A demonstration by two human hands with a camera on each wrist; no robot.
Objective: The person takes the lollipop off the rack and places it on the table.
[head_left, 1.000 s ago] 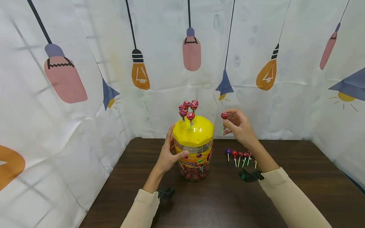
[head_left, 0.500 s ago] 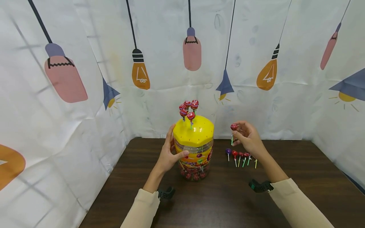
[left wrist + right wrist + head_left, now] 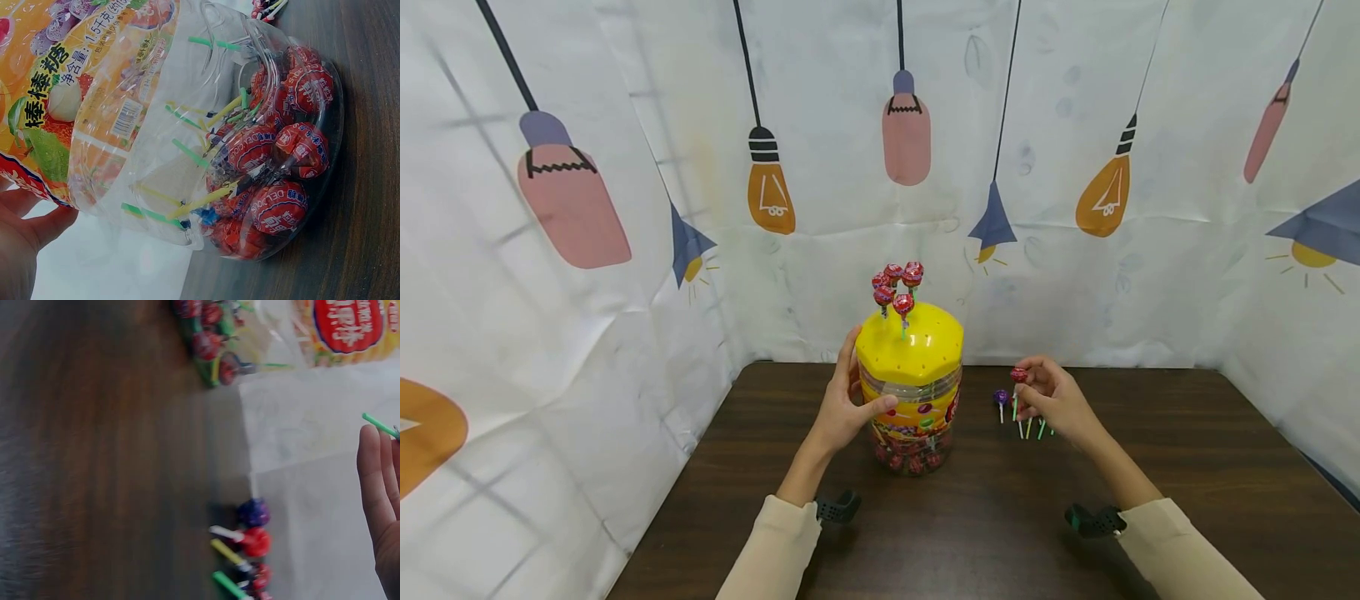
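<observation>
Orange label (image 3: pixel 69 75), “棒棒糖”, on jar (image 3: pixel 925 390)

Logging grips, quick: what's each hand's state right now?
Left hand: holding the yellow-lidded jar by its side.
Right hand: pinching a red lollipop, stick pointing down.

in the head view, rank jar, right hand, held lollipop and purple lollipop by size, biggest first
1. Jar
2. Right hand
3. Held lollipop, purple lollipop: unranked; their candy heads look alike in size.
</observation>
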